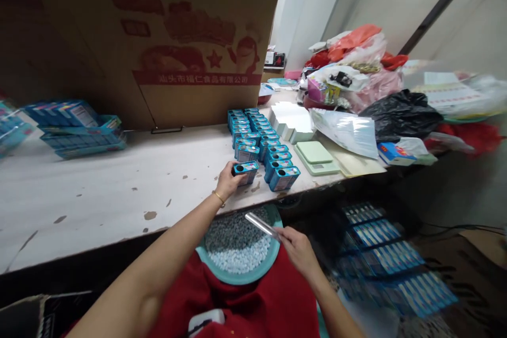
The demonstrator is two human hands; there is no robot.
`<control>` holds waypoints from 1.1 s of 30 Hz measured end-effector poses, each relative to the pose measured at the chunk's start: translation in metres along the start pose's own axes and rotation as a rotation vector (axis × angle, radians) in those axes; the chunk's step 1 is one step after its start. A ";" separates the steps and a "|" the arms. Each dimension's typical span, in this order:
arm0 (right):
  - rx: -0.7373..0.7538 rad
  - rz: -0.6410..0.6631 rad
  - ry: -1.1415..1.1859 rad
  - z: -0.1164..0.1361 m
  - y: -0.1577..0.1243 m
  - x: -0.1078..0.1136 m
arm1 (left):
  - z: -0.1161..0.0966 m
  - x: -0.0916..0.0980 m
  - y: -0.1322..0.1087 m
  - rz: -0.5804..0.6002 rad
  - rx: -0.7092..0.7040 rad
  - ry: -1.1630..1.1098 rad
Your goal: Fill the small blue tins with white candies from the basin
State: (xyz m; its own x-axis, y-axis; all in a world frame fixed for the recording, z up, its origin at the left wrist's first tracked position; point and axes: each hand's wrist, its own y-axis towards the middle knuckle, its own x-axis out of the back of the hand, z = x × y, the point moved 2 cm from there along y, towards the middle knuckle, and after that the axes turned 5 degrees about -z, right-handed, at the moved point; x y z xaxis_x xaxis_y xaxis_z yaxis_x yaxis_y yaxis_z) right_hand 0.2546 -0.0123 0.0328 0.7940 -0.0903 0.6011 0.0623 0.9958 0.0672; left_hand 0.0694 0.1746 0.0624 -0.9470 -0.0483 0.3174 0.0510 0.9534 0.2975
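Observation:
My left hand [228, 182] grips a small blue box [246, 172] with a round dark opening in its top, at the near end of two rows of similar boxes [257, 134] standing on the table. In my right hand [295, 247] is a shiny metal tube [261, 224], held slanted above a turquoise basin [237, 278]. Small pale candy-like pellets [237, 251] fill much of the basin, which sits at my lap under the table edge. Whether the tube holds any pellets cannot be seen.
A pale green scale [317, 157] and stacked white cards [291, 119] lie right of the rows. Plastic bags [356, 63] pile up behind. A large carton [190, 37] stands at the back. Packed blue boxes [79, 127] sit left; more [388, 253] lie low at right.

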 end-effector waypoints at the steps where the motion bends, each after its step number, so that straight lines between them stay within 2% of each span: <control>1: -0.006 0.010 0.014 -0.002 0.000 -0.004 | 0.001 -0.008 0.011 -0.026 -0.008 0.052; 5: -0.034 0.036 0.072 -0.012 -0.005 -0.017 | 0.002 -0.022 0.045 -0.133 -0.069 0.237; 9: -0.070 0.030 0.134 -0.016 -0.006 -0.023 | 0.003 -0.030 0.059 -0.039 -0.155 0.251; 13: -0.051 0.016 0.112 -0.003 0.011 -0.017 | 0.001 -0.047 0.055 -0.134 -0.060 0.271; 16: 0.000 0.019 0.062 0.010 0.026 -0.013 | -0.002 -0.054 0.044 -0.150 0.065 0.215; 18: 0.020 0.017 0.037 0.012 0.028 -0.014 | -0.002 -0.043 0.033 -0.134 0.100 0.161; 19: 0.021 0.021 0.024 0.010 0.028 -0.016 | 0.000 -0.031 0.025 -0.131 0.099 0.138; 20: 0.021 0.028 0.008 0.007 0.026 -0.020 | 0.002 -0.013 0.015 -0.133 0.091 0.119; 22: 0.018 0.057 -0.036 -0.003 0.021 -0.031 | 0.012 0.040 -0.011 -0.180 0.077 0.102; 24: 0.020 0.109 -0.089 -0.015 0.017 -0.047 | 0.025 0.111 -0.046 -0.314 0.049 0.160; 27: 0.016 0.221 -0.130 -0.032 0.011 -0.078 | 0.045 0.234 -0.119 -0.629 0.075 0.397; 30: 0.005 0.329 -0.102 -0.048 0.004 -0.110 | 0.056 0.342 -0.213 -0.874 0.291 0.739; 32: -0.010 0.343 -0.097 -0.059 0.000 -0.129 | 0.060 0.396 -0.278 -0.917 0.537 0.910; 33: -0.027 0.343 -0.115 -0.065 -0.001 -0.138 | 0.062 0.416 -0.310 -0.901 0.668 0.954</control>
State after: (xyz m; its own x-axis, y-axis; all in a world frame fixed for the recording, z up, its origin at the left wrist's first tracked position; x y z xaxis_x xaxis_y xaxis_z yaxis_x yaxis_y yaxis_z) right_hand 0.1845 0.0003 -0.1022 0.6987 0.2491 0.6707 -0.1786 0.9685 -0.1736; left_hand -0.3604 -0.1223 0.0469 -0.0025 -0.6086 0.7935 -0.8331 0.4402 0.3350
